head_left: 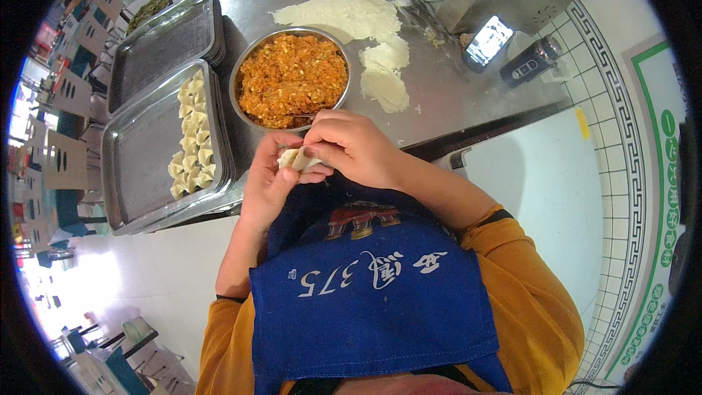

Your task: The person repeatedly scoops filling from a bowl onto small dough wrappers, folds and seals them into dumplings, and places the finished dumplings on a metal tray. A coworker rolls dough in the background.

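Observation:
A pale dumpling [292, 159] is pinched between my two hands, just in front of the filling bowl. My left hand [269, 179] is closed around its left side, thumb on top. My right hand [349, 148] presses the dough from the right with thumb and fingers. How far the wrapper is sealed I cannot tell, because fingers cover part of it. Behind my hands stands a round metal bowl [235, 95] heaped with orange-brown filling [294, 77]. A thin utensil seems to lie at the filling's near edge, mostly hidden by my right hand.
Left of the bowl, a metal tray [142, 168] carries rows of folded dumplings [193, 139]. Beyond it sits another stack of trays [167, 40]. Flat dough wrappers [384, 77] lie on the steel table [446, 106]. A lit phone [488, 42] and a dark cylinder [531, 61] stand at right.

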